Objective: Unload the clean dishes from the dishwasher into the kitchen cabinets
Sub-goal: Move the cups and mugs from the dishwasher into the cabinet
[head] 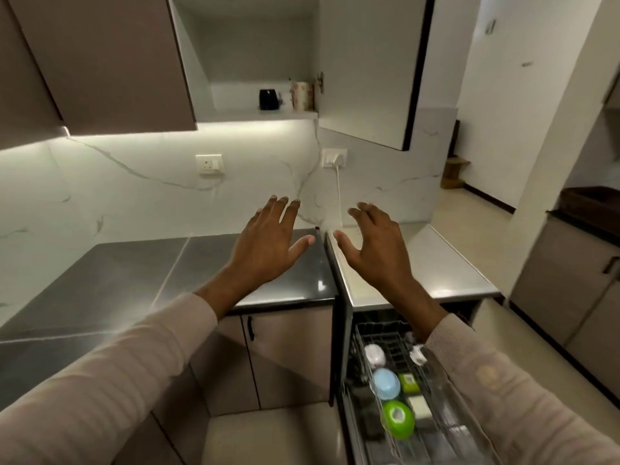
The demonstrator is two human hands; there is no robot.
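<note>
The open upper cabinet [255, 41] stood above and ahead of both hands, its door [369, 62] swung out over the right one. The dark desk [134, 263] lay beneath the left hand [268, 236], which hovered palm down with fingers straight and spread, holding nothing. The right hand [372, 246] hung just beside it in the same flat, spread pose, also holding nothing. The pulled-out dishwasher rack [379, 337] sat well below and back from the hands, under the right forearm, its long axis running from the desk edge toward the person. That put the right hand nearer: reaching the load would likely mean drawing it back and down. In the rack a green bowl [398, 419], a blue bowl [386, 383] and a white bowl [374, 354] lay in a row along that axis, domed side up. On the cabinet shelf, high above the hands, stood a black mug [268, 99] and a floral cup [302, 95], so much unloading seemed to remain.
</note>
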